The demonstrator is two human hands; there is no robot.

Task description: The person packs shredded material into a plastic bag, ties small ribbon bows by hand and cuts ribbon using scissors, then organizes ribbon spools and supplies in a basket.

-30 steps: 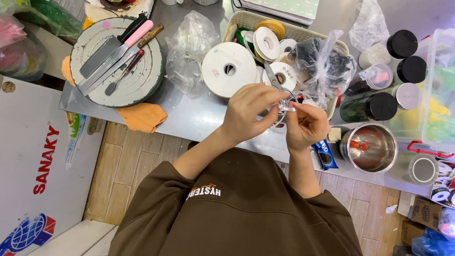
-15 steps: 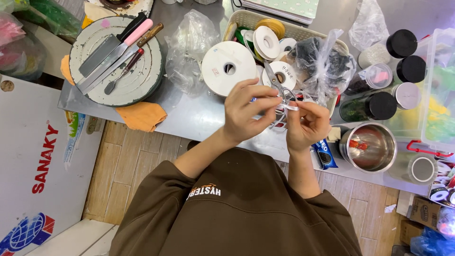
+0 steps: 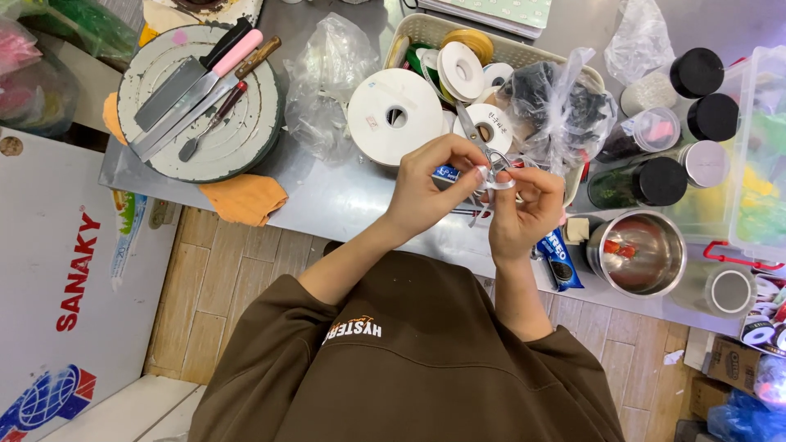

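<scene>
Now our hands have risen a little off the counter [image 3: 344, 205] since a second ago, so the work seems mid-fold. Left hand [image 3: 430, 192] and right hand [image 3: 524, 209] both pinch a white ribbon [image 3: 494, 178], perhaps looping it, just in front of the big roll [image 3: 395, 116].

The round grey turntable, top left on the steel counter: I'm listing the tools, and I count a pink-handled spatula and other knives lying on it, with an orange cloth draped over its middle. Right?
Not quite. In the head view the orange cloth lies on the steel counter beside the round grey turntable, at its lower edge, not over its middle. The pink-handled spatula and the other knives do lie on it.
</scene>
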